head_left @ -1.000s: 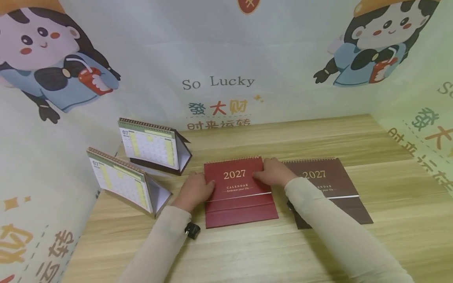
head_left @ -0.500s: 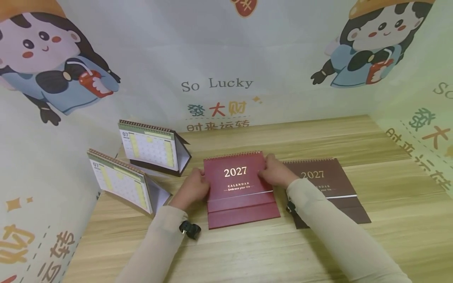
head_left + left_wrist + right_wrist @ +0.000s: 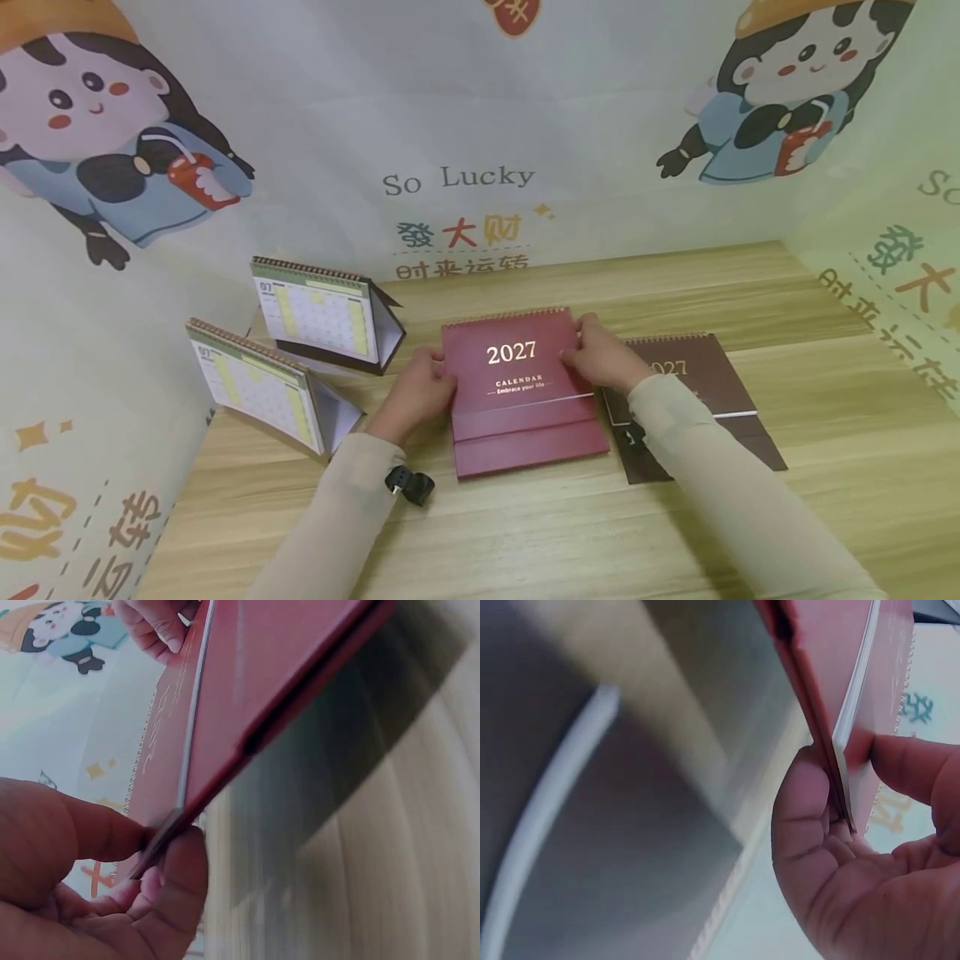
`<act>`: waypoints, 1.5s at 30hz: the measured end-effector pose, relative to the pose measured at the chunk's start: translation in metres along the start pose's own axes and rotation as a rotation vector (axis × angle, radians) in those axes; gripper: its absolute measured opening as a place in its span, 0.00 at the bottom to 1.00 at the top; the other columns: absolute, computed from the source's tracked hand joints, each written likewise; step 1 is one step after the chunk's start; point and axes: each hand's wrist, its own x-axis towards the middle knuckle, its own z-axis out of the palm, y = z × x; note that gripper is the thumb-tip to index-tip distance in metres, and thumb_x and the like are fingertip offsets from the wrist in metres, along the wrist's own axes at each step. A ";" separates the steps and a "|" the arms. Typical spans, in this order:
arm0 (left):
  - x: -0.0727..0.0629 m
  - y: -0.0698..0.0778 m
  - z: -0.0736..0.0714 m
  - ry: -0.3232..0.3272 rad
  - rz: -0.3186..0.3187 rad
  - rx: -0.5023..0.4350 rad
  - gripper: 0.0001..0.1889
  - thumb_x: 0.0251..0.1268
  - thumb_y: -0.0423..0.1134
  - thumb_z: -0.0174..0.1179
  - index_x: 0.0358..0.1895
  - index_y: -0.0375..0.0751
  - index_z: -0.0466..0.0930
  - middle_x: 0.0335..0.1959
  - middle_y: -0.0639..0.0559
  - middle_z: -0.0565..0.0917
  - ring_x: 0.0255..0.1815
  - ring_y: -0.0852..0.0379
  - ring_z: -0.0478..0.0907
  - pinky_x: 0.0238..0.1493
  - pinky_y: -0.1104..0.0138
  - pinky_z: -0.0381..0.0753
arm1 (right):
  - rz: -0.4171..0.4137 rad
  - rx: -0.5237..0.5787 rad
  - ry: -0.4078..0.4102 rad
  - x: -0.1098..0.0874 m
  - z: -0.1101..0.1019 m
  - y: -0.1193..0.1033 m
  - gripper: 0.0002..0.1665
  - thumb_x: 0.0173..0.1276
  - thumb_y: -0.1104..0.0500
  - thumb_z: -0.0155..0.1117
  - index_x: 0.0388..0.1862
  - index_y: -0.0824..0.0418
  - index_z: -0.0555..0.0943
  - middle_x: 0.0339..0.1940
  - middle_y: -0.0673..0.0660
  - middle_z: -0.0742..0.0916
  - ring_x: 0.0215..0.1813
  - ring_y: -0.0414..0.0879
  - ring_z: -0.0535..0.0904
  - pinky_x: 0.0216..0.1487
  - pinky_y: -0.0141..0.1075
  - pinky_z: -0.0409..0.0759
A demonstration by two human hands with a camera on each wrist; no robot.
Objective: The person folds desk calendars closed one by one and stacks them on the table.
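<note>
A red desk calendar [image 3: 525, 417] marked 2027 is held by both hands, lifted off the table in the wrist views. My left hand [image 3: 416, 393] pinches its left edge, thumb on the cover and fingers curled behind. At the opposite edge my right hand [image 3: 609, 354] grips it the same way. Gold coil binding runs along its top. In the left wrist view the red cover [image 3: 262, 667] slants over the table with a shadow below. A dark brown calendar [image 3: 738, 433] lies flat to the right, partly covered by the right hand and sleeve.
Two desk calendars stand open like tents at the left: the rear one [image 3: 318, 315] near the back wall, the front one [image 3: 255, 387] beside the left wall. A printed cloth [image 3: 600, 100] hangs behind the wooden table [image 3: 540, 533].
Both hands have raised the red calendar off the table and shifted it slightly right and toward the back. The brown calendar and the standing ones stay put.
</note>
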 end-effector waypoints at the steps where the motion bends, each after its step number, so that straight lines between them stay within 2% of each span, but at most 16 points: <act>1: 0.001 0.003 0.002 0.008 0.015 -0.004 0.22 0.66 0.31 0.55 0.61 0.25 0.67 0.42 0.36 0.84 0.46 0.42 0.80 0.50 0.53 0.78 | -0.006 0.009 0.003 -0.001 -0.004 0.002 0.26 0.74 0.61 0.55 0.63 0.75 0.60 0.50 0.73 0.80 0.50 0.61 0.80 0.55 0.52 0.77; 4: 0.003 0.014 0.011 0.027 0.040 -0.044 0.20 0.66 0.31 0.54 0.59 0.26 0.68 0.38 0.39 0.85 0.39 0.46 0.80 0.43 0.57 0.79 | -0.012 0.013 0.012 -0.004 -0.016 0.008 0.25 0.75 0.62 0.55 0.62 0.75 0.59 0.49 0.74 0.80 0.48 0.59 0.81 0.53 0.51 0.78; 8: 0.007 0.032 0.028 0.043 0.035 -0.121 0.21 0.67 0.30 0.55 0.61 0.28 0.68 0.39 0.42 0.84 0.36 0.50 0.79 0.39 0.60 0.79 | 0.001 0.019 0.021 -0.010 -0.036 0.018 0.27 0.75 0.63 0.54 0.65 0.76 0.58 0.52 0.77 0.80 0.48 0.61 0.82 0.51 0.50 0.80; 12: 0.014 0.048 0.050 0.059 0.062 -0.164 0.21 0.67 0.30 0.55 0.62 0.28 0.68 0.42 0.42 0.83 0.41 0.49 0.79 0.45 0.58 0.79 | 0.039 0.044 0.028 -0.018 -0.056 0.031 0.28 0.77 0.63 0.52 0.67 0.76 0.55 0.55 0.79 0.77 0.49 0.62 0.81 0.50 0.49 0.81; 15: 0.017 0.059 0.065 0.057 0.084 -0.185 0.22 0.66 0.30 0.55 0.62 0.27 0.69 0.43 0.41 0.82 0.43 0.48 0.78 0.49 0.56 0.78 | 0.048 0.054 0.042 -0.023 -0.069 0.043 0.27 0.76 0.64 0.52 0.65 0.77 0.55 0.52 0.78 0.77 0.46 0.60 0.82 0.46 0.47 0.82; 20: 0.018 0.075 0.088 0.016 0.097 -0.237 0.22 0.64 0.28 0.54 0.62 0.26 0.68 0.42 0.41 0.82 0.41 0.49 0.79 0.46 0.59 0.79 | 0.051 0.033 0.057 -0.030 -0.091 0.060 0.26 0.75 0.65 0.53 0.62 0.79 0.56 0.48 0.77 0.77 0.41 0.57 0.81 0.41 0.44 0.81; 26: 0.016 0.092 0.114 -0.051 0.100 -0.312 0.21 0.64 0.25 0.56 0.61 0.28 0.70 0.40 0.43 0.82 0.34 0.55 0.81 0.37 0.68 0.81 | 0.086 -0.005 0.039 -0.043 -0.114 0.075 0.29 0.74 0.64 0.54 0.62 0.83 0.55 0.50 0.79 0.74 0.41 0.57 0.81 0.39 0.42 0.81; 29: 0.016 0.097 0.125 -0.082 0.104 -0.344 0.21 0.65 0.24 0.56 0.61 0.28 0.71 0.40 0.43 0.82 0.34 0.56 0.80 0.36 0.69 0.81 | 0.123 -0.007 0.023 -0.047 -0.121 0.082 0.31 0.74 0.64 0.54 0.63 0.85 0.55 0.52 0.80 0.73 0.41 0.55 0.82 0.39 0.42 0.83; 32: 0.015 0.102 0.133 -0.097 0.117 -0.338 0.21 0.64 0.24 0.56 0.62 0.28 0.72 0.42 0.42 0.81 0.38 0.55 0.79 0.39 0.68 0.80 | 0.158 -0.024 0.013 -0.049 -0.125 0.089 0.33 0.74 0.62 0.54 0.64 0.85 0.56 0.56 0.81 0.72 0.43 0.57 0.82 0.40 0.44 0.84; 35: 0.013 0.105 0.138 -0.114 0.139 -0.293 0.22 0.64 0.25 0.57 0.62 0.29 0.73 0.44 0.43 0.82 0.40 0.57 0.77 0.42 0.68 0.79 | 0.192 -0.055 0.004 -0.051 -0.129 0.096 0.34 0.75 0.61 0.53 0.66 0.85 0.57 0.58 0.81 0.72 0.49 0.62 0.80 0.44 0.48 0.84; 39: 0.010 0.110 0.142 -0.175 0.175 -0.265 0.22 0.67 0.29 0.57 0.64 0.32 0.75 0.42 0.46 0.83 0.30 0.61 0.74 0.32 0.71 0.75 | 0.229 -0.104 -0.005 -0.054 -0.132 0.102 0.35 0.74 0.57 0.54 0.65 0.86 0.59 0.55 0.79 0.74 0.53 0.64 0.77 0.48 0.49 0.81; 42: 0.007 0.113 0.144 -0.220 0.208 -0.277 0.20 0.69 0.30 0.55 0.62 0.33 0.76 0.34 0.49 0.84 0.20 0.63 0.70 0.23 0.71 0.71 | 0.253 -0.098 -0.016 -0.057 -0.134 0.105 0.36 0.74 0.56 0.55 0.64 0.86 0.59 0.52 0.76 0.75 0.51 0.62 0.76 0.47 0.48 0.81; 45: 0.004 0.115 0.146 -0.241 0.227 -0.276 0.19 0.69 0.30 0.56 0.61 0.33 0.77 0.29 0.52 0.84 0.19 0.65 0.69 0.22 0.73 0.70 | 0.269 -0.072 -0.030 -0.059 -0.136 0.109 0.37 0.74 0.54 0.54 0.64 0.86 0.59 0.51 0.75 0.76 0.51 0.60 0.76 0.46 0.46 0.82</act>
